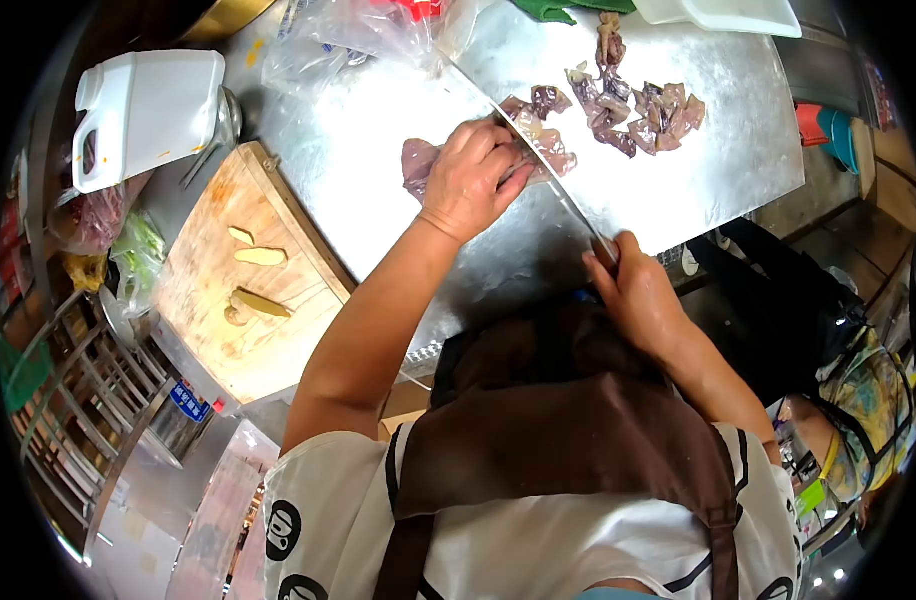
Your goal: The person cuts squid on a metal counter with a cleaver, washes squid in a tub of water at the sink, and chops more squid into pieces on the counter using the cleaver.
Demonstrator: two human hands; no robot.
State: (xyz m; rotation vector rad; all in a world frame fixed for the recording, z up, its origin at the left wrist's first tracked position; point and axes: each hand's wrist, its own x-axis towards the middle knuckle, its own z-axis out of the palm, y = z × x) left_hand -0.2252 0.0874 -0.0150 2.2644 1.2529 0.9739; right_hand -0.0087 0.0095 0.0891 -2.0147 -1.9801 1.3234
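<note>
My left hand (471, 178) presses down with curled fingers on a purplish squid (418, 165) lying on the metal table. Gripped by its handle in my right hand (640, 300) is a long knife (568, 198). Its blade slants up and left across the squid, right beside my left fingertips. Where the edge meets the flesh is partly hidden. Just past the blade lie cut squid pieces (550, 140), and farther right there is a loose pile of more squid pieces (668, 115). Squid tentacles (610, 45) lie above that pile.
The metal table (738, 160) is shiny. Left of it, a wooden cutting board (213, 330) carries several yellowish slices, perhaps ginger. A white jug (163, 110) stands behind the board. Plastic bags (353, 40), a green cloth (553, 10) and a white tray (738, 14) line the far edge.
</note>
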